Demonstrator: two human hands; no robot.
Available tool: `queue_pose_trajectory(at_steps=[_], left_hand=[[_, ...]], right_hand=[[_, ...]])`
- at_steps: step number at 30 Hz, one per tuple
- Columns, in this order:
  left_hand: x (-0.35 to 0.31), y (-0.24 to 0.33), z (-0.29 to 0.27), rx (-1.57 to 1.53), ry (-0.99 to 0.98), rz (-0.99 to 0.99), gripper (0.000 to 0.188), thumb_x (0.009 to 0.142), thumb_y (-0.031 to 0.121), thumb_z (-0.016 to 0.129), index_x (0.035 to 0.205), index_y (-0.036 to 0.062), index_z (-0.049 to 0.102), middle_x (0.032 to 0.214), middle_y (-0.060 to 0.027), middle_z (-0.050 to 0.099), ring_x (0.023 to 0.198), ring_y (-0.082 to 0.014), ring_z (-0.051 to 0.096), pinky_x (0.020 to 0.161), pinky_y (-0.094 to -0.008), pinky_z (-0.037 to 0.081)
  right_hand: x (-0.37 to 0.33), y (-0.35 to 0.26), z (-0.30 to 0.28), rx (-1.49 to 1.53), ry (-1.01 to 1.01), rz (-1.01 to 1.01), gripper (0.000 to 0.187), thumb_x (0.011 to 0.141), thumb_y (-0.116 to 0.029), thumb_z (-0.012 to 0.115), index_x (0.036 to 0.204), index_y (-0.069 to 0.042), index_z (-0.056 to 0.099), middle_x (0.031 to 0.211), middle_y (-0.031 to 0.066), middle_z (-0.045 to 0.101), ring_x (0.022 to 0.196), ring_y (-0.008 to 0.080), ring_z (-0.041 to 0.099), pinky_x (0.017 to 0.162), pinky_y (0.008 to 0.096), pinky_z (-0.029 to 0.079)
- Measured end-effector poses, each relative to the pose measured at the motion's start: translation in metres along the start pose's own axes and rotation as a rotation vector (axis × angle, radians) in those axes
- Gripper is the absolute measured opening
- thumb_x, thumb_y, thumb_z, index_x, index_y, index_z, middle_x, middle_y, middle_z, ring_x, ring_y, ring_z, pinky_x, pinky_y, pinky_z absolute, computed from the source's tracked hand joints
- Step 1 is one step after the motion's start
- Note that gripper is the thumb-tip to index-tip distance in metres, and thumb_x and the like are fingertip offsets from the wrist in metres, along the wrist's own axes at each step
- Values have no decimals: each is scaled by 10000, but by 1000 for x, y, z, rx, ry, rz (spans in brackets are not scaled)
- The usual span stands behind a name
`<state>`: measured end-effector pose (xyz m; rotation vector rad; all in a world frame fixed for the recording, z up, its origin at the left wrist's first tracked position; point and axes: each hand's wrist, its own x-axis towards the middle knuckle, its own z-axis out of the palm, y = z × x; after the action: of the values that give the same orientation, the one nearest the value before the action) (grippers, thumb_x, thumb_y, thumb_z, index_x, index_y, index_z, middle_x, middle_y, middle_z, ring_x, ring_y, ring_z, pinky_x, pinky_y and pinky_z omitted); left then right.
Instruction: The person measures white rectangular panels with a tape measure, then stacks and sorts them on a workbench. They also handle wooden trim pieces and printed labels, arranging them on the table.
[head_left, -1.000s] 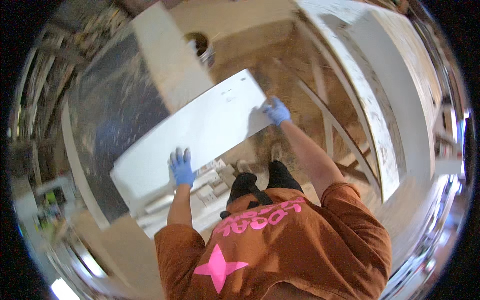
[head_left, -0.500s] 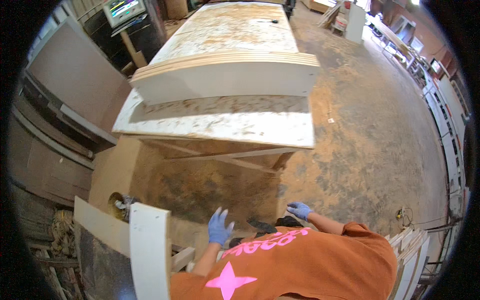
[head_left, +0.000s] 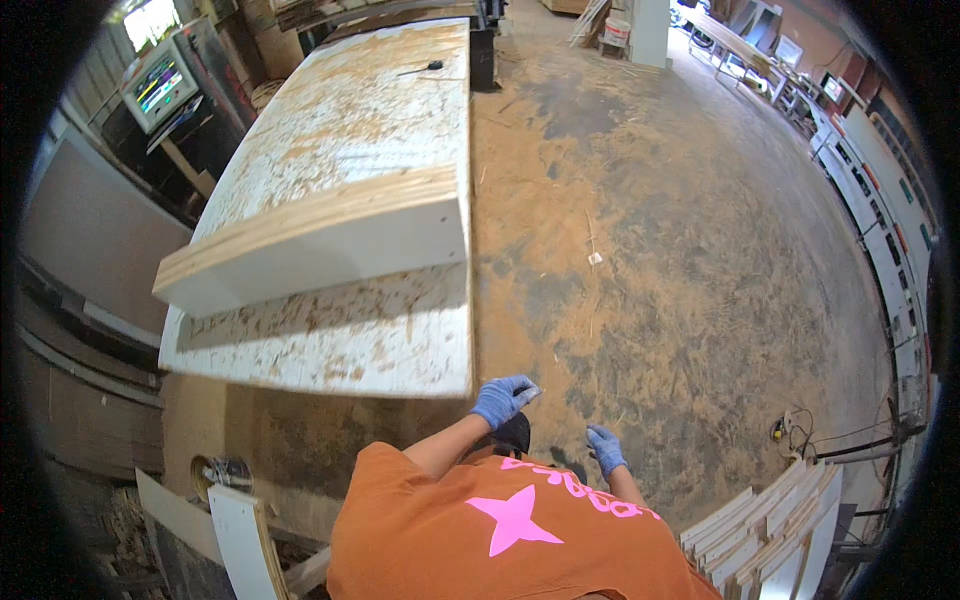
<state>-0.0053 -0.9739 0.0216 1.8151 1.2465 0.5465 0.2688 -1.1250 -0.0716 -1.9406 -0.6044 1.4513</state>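
My left hand, in a blue glove, is near the close right corner of a long white-topped table. Its fingers are loosely bent, and I see nothing held in it. Above the dusty floor, my right hand, also gloved in blue, hangs open and empty with the fingers partly spread. Across the near end of the table lies a stack of white-faced boards with pale plywood edges. Both hands are apart from this stack.
White-edged boards stand in a row at the lower right. Upright panels are at the lower left. A screen on a stand is at the far left. Sawdust covers the floor, and a cable lies at the right.
My view and body have turned and moved right, so the table and board stack now sit farther left. My left hand's fingers have become more bent.
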Motion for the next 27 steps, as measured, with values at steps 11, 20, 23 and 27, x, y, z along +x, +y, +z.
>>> queue_pose_trajectory(at_steps=[11,20,23,27], left_hand=[[304,2,28,-309,-26,6,389,895,367,690,1185,113,640,1065,-116,719,934,-236,696,851,-349,537],[523,3,-60,-235,252,-106,581,847,343,748,1319,65,555,1250,-179,639,1118,-276,632,938,-386,505],[599,13,-99,-194,334,-280,663,825,358,765,1368,77,510,1328,-188,587,1197,-313,586,1006,-400,466],[679,-17,-133,-89,553,-340,769,799,374,784,1428,100,435,1399,-193,518,1266,-342,521,1067,-420,415]], right_hand=[[257,-62,-151,-111,272,-46,340,881,-292,704,1137,-68,692,944,59,684,786,180,617,677,350,489],[412,-116,-219,-667,-4,298,386,869,-243,699,1161,7,666,1103,132,706,954,241,657,862,353,502],[480,-171,-245,-614,22,274,383,870,-242,696,1159,7,667,1102,130,706,953,241,656,861,354,502],[603,-308,-261,-404,53,146,379,872,-242,691,1157,7,668,1100,128,706,951,241,655,859,356,502]])
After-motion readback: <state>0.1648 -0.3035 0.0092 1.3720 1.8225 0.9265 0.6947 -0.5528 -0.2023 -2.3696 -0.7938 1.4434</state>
